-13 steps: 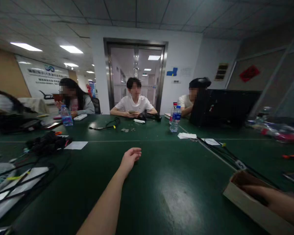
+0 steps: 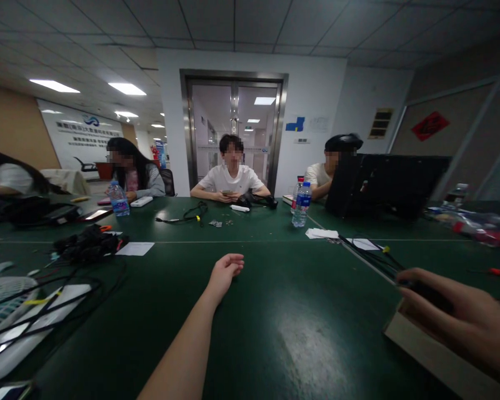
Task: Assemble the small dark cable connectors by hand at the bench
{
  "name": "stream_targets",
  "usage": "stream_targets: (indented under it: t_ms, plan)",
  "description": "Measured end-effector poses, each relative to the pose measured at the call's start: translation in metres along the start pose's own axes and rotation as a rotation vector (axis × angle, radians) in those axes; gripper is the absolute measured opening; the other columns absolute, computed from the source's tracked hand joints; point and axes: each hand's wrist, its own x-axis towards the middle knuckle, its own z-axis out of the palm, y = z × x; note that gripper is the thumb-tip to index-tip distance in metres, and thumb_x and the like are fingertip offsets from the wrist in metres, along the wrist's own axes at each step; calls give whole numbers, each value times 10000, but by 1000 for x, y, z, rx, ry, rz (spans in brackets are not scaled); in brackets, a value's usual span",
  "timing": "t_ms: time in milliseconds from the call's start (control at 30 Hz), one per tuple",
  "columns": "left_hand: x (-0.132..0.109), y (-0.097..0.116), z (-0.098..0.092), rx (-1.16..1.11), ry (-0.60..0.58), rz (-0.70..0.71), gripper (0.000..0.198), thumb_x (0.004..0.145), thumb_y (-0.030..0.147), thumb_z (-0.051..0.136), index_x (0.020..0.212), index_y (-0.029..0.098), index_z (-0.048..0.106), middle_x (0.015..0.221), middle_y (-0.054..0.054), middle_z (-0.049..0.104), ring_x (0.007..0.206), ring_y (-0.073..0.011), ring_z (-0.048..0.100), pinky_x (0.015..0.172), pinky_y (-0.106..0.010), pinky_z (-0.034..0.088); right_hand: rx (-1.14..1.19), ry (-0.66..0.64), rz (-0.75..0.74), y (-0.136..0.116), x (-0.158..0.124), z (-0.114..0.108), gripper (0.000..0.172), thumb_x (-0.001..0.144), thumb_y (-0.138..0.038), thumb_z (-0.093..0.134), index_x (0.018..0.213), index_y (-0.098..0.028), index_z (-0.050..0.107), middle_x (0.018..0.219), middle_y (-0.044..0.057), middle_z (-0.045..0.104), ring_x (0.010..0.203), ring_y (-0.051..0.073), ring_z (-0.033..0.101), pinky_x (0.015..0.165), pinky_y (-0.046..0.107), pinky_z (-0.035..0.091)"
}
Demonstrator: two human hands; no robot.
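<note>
My left hand [image 2: 225,273] rests on the green tabletop near the middle, side-on with its fingers loosely bent and apart, and I see nothing in it. At the right edge my right hand [image 2: 462,316] is just above an open cardboard box [image 2: 420,344]. Its thumb and fingers are closed around a dark object [image 2: 431,294], mostly covered by the hand, so its kind does not show. The hand and the object hide much of the box's opening.
Black cables [image 2: 370,258] and white papers [image 2: 321,233] lie beyond the box. Two bottles [image 2: 302,205] stand near a black monitor [image 2: 394,183]. At left are a tangled black bundle [image 2: 85,244], a white basket [image 2: 8,294] and a white case [image 2: 45,322]. Several people sit around the table.
My right hand has come up out of the cardboard box and now has a dark object in its grip. The left hand stays in the same place on the table.
</note>
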Motion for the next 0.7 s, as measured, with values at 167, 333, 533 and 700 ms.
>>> stream_targets:
  t_ms: [167,333,533,700]
  plan:
    - [0,-4,-2,-7,-28,30,225,744,146,557,949,156,652,950,-83,642,843,-156,594,790,-293,455,301,-371,-224,-95,30,82,260,868,-424,446,948,-221,586,887,41,647,799,178,584,715,295,438]
    - [1,-5,-1,12,-103,82,321,767,411,579,962,165,644,883,-66,645,793,-156,590,734,-277,444,422,-362,-161,-140,73,182,152,789,-329,578,852,-192,595,788,12,630,701,151,548,630,261,392]
    - [3,-10,4,109,-151,235,281,677,343,699,879,154,649,891,-68,659,860,-192,603,805,-311,459,553,-194,-184,-151,84,227,115,780,-295,567,798,-182,580,757,3,620,701,141,541,629,242,389]
    - [0,-12,7,178,-166,246,253,678,357,704,813,156,630,845,-63,666,810,-196,627,769,-323,484,582,-130,-197,-141,79,230,114,773,-298,565,767,-184,568,717,-8,604,673,137,532,628,242,395]
